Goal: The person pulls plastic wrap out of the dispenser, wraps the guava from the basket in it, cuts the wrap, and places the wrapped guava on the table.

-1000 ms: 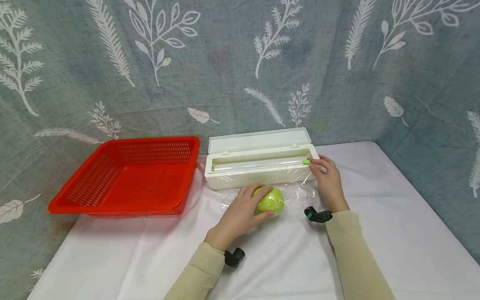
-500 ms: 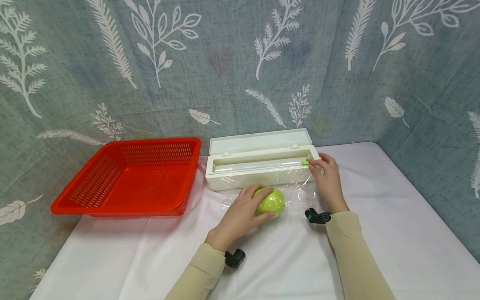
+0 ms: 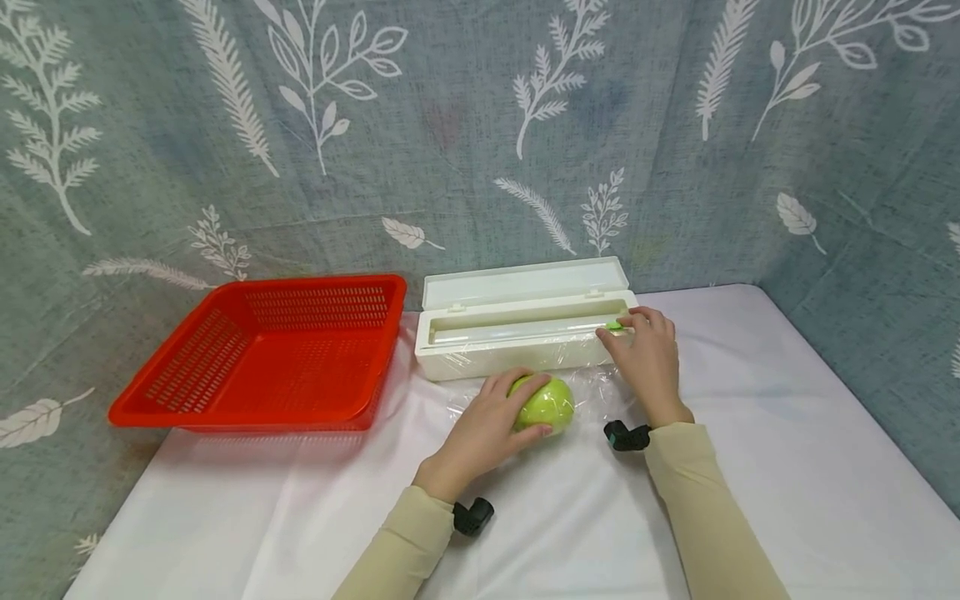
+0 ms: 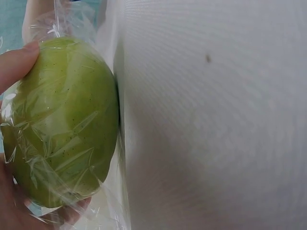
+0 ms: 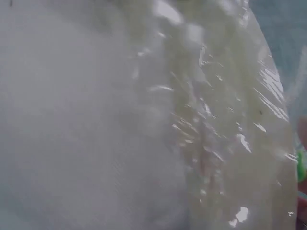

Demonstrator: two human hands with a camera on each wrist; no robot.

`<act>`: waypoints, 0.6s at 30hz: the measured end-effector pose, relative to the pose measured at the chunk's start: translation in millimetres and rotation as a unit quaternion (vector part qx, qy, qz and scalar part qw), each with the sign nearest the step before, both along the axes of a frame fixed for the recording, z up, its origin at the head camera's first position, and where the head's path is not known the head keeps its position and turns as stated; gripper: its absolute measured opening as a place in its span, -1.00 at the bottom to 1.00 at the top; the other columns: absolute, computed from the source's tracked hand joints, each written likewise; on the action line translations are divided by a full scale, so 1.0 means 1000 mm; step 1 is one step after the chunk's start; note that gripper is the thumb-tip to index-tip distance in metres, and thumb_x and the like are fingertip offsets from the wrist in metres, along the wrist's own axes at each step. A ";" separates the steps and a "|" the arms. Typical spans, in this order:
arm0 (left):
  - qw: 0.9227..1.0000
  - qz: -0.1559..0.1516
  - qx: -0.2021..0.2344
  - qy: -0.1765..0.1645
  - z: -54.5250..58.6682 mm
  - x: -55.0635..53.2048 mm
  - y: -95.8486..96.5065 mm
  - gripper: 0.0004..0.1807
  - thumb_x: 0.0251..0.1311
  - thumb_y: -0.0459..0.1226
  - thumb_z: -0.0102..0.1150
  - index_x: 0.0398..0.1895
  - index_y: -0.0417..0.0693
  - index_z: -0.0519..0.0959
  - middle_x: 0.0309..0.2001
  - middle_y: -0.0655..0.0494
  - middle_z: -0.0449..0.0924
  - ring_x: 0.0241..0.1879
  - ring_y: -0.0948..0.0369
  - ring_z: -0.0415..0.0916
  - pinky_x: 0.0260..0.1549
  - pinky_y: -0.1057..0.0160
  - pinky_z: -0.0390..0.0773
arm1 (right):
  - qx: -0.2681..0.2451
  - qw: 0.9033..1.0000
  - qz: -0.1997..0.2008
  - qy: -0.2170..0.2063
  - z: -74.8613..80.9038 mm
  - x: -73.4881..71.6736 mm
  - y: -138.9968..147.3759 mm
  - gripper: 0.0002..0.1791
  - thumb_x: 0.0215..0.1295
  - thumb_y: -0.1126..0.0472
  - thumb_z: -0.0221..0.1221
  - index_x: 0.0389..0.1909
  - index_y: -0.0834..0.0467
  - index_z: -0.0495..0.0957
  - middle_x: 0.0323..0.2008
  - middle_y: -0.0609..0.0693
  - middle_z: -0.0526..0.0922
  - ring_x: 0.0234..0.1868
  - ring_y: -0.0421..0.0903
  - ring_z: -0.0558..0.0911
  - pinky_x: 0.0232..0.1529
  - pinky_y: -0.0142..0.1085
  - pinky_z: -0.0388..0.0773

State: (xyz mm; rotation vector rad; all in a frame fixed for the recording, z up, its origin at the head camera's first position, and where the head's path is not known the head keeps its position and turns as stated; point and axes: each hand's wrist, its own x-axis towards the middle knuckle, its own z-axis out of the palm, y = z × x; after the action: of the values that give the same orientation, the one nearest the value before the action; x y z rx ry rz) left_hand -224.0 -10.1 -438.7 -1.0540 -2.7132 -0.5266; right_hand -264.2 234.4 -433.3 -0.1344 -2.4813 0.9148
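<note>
A green apple in clear cling film rests on the white cloth; my left hand grips it, fingers over its top and thumb at the near side. A sheet of film runs from the apple up to a white cling film box, whose lid stands open. On the right end of its front rim is a small green slide cutter. My right hand pinches that cutter, thumb on its left side and fingers behind it. In the right wrist view, fingers and green cutter show only at the right edge.
To the left of the box stands a red plastic basket with slotted walls. A grey-green leaf-patterned curtain hangs behind and at the sides. White cloth covers the table.
My right hand has shifted slightly left, its thumb passing from the right of the green cutter to its left side. The left hand keeps its grip on the apple.
</note>
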 end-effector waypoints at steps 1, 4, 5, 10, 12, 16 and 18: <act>1.000 0.000 0.000 0.000 0.000 0.000 0.000 -0.29 0.04 0.20 0.01 0.28 0.29 0.16 0.19 0.13 0.17 0.17 0.14 0.11 0.05 0.11 0.27 | -0.004 1.000 -0.001 0.005 -0.002 -0.001 -0.001 -0.45 0.08 -0.10 0.18 -0.12 0.30 0.49 0.09 0.14 0.31 0.16 0.13 0.17 0.09 -0.01 0.12; 1.000 0.001 -0.002 -0.001 0.000 0.000 -0.001 -0.29 0.04 0.21 0.00 0.28 0.29 0.16 0.19 0.13 0.17 0.17 0.14 0.11 0.06 0.11 0.27 | -0.029 0.999 0.002 0.023 -0.006 -0.001 -0.004 -0.48 0.05 -0.04 0.24 -0.15 0.31 0.47 0.10 0.13 0.29 0.17 0.10 0.14 0.10 -0.04 0.12; 1.000 0.001 -0.002 -0.002 0.000 0.000 -0.002 -0.29 0.04 0.21 -0.01 0.28 0.29 0.16 0.19 0.13 0.17 0.17 0.14 0.11 0.06 0.11 0.27 | -0.040 0.999 0.003 0.026 -0.008 -0.002 -0.005 -0.50 0.05 -0.02 0.24 -0.15 0.31 0.46 0.11 0.12 0.28 0.18 0.08 0.13 0.10 -0.05 0.12; 1.000 0.003 -0.006 -0.003 0.000 0.000 -0.002 -0.29 0.04 0.22 -0.02 0.29 0.31 0.14 0.20 0.12 0.17 0.17 0.13 0.11 0.05 0.10 0.28 | -0.096 0.994 0.017 0.039 -0.015 -0.005 -0.006 -0.58 0.09 0.08 0.23 -0.15 0.29 0.42 0.17 0.05 0.23 0.23 0.01 0.06 0.14 -0.07 0.09; 1.000 0.004 -0.008 -0.003 0.000 0.000 -0.002 -0.29 0.04 0.22 -0.03 0.29 0.32 0.13 0.20 0.13 0.16 0.16 0.14 0.11 0.04 0.10 0.29 | -0.110 0.993 0.023 0.039 -0.017 -0.007 -0.005 -0.61 0.11 0.10 0.21 -0.14 0.28 0.41 0.20 0.03 0.21 0.25 0.00 0.04 0.15 -0.06 0.07; 1.000 0.005 -0.011 -0.005 0.002 0.001 -0.001 -0.28 0.04 0.22 -0.03 0.30 0.32 0.12 0.19 0.13 0.16 0.16 0.14 0.11 0.02 0.10 0.30 | -0.127 0.991 0.026 0.033 -0.017 -0.007 -0.004 -0.64 0.13 0.13 0.19 -0.13 0.27 0.42 0.22 0.02 0.21 0.26 0.00 0.04 0.17 -0.04 0.04; 1.000 0.006 -0.013 -0.005 0.002 0.001 -0.001 -0.28 0.04 0.22 -0.02 0.29 0.32 0.13 0.19 0.13 0.16 0.16 0.14 0.12 0.02 0.10 0.31 | -0.131 0.991 0.026 0.033 -0.017 -0.006 -0.003 -0.66 0.13 0.15 0.20 -0.14 0.27 0.44 0.21 0.02 0.22 0.26 0.01 0.05 0.17 -0.03 0.03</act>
State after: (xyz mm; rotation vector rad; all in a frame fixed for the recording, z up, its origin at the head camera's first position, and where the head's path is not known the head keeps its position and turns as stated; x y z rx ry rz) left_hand -223.0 -11.1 -436.8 -1.0441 -2.7412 -0.4980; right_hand -270.2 231.0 -449.9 -0.1254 -2.3052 1.2438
